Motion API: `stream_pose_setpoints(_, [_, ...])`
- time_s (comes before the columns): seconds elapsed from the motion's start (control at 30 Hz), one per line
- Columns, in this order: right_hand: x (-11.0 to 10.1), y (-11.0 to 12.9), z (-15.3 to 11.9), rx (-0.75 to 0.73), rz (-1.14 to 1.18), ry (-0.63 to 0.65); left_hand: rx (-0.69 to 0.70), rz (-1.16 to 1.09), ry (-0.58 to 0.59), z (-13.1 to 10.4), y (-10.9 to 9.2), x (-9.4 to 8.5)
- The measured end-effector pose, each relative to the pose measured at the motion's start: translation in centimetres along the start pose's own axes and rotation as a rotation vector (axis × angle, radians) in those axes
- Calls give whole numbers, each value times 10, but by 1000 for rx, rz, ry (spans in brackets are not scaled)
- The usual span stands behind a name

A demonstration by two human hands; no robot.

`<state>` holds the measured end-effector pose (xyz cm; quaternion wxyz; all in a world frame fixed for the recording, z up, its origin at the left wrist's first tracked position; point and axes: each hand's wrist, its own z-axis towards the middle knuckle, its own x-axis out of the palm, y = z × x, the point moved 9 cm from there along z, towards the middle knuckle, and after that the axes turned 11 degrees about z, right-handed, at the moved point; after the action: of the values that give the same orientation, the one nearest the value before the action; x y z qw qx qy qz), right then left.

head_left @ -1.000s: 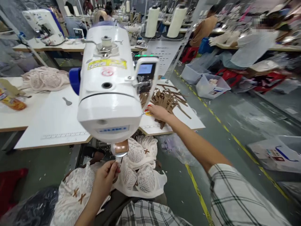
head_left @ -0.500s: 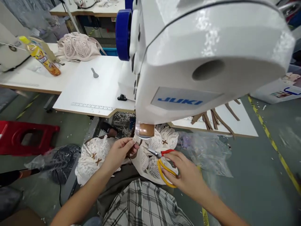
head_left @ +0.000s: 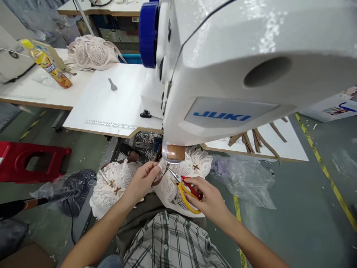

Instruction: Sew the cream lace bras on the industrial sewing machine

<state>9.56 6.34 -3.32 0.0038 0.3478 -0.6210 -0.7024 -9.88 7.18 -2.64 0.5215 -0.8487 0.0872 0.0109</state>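
Note:
Below the sewing head of the white sewing machine (head_left: 223,123), my left hand (head_left: 145,178) pinches the edge of a cream lace bra (head_left: 169,188). My right hand (head_left: 208,197) is closed round the handles of a pair of scissors (head_left: 184,188) with one red and one yellow loop. The blade tips point up and left, close beside the fabric at my left fingertips; whether they touch it I cannot tell. More lace bras with small brown bows (head_left: 111,182) are heaped left of my left wrist. The machine's head hides part of the lace behind it.
A white table (head_left: 111,100) with a printed ruler and a grey tool (head_left: 112,84) lies to the left. Brown strips (head_left: 258,143) hang over the right table's edge. A bottle (head_left: 50,67), pale bras (head_left: 93,52), a red stool (head_left: 30,162) and a plastic bag (head_left: 248,182) surround the machine.
My right hand has brought the scissors left and up, so the blades are nearer my left fingertips. The small piece of fabric in my left fingers has turned. The view has shifted slightly.

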Motion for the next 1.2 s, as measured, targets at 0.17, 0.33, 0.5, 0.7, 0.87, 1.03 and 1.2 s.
stream_pose_setpoints(0.17, [6, 4, -3, 18, 62, -30, 19, -2, -17, 2, -3, -3])
stream_pose_setpoints(0.33, [16, 13, 12, 11, 76, -13, -3, -20, 9, 3, 1, 0])
stream_pose_setpoints(0.5, [18, 10, 20, -30, 91, 14, -35, -26, -5, 3, 7, -6])
stream_pose_setpoints(0.7, [11, 3, 10, -21, 55, 32, -26, -81, -20, 5, 15, -4])
stream_pose_setpoints(0.87, [3, 2, 2, 41, 31, 14, 9, -62, -55, 7, 11, -2])
stream_pose_setpoints(1.03, [-14, -14, -2, 100, -12, -12, 153, 146, -235, 6, -2, -28])
stream_pose_setpoints(1.2, [-78, -44, 30, 138, -267, -156, 424, 764, -409, -4, -28, -43])
